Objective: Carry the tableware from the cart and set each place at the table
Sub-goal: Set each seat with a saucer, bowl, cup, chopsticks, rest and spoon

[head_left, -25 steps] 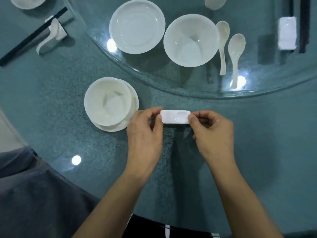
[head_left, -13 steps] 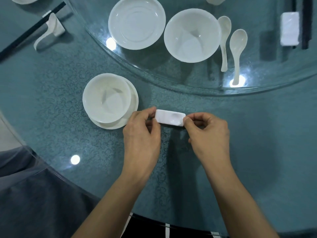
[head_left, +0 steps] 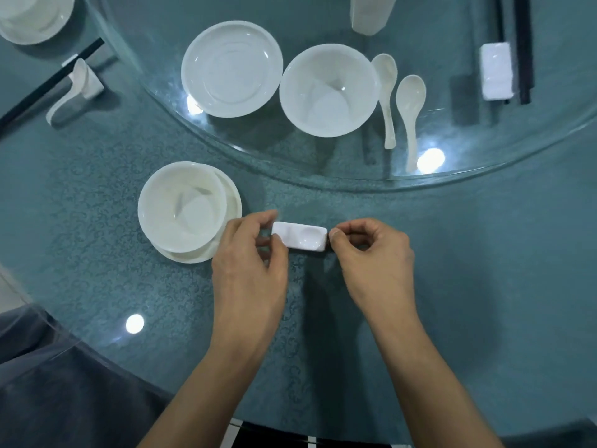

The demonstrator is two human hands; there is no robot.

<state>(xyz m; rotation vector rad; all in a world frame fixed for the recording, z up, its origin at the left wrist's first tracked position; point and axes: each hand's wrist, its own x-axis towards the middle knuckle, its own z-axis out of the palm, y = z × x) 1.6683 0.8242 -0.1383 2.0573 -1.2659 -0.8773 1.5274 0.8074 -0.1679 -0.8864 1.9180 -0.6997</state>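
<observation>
Rest (head_left: 299, 236): white, glossy, ceramic-looking. Bowl (head_left: 182, 206), plate (head_left: 231, 68), spoons (head_left: 409, 106): same smooth white glaze. Turntable (head_left: 323, 169): clear, reflective glass. Tablecloth (head_left: 484, 270): teal, matt, patterned. Chopsticks (head_left: 523, 50): black, matt.

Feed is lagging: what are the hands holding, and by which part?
A white rest, pinched at its short ends: left hand on the left end, right hand on the right.

Left hand (head_left: 248, 270) and right hand (head_left: 374, 257) noted uncovered. Left forearm (head_left: 206, 392) and right forearm (head_left: 429, 383) seen bare to frame edge. Short-trimmed nail recorded on right thumb (head_left: 334, 236). Black garment with white stripes (head_left: 271, 438) observed at bottom edge; kind not determined.
</observation>
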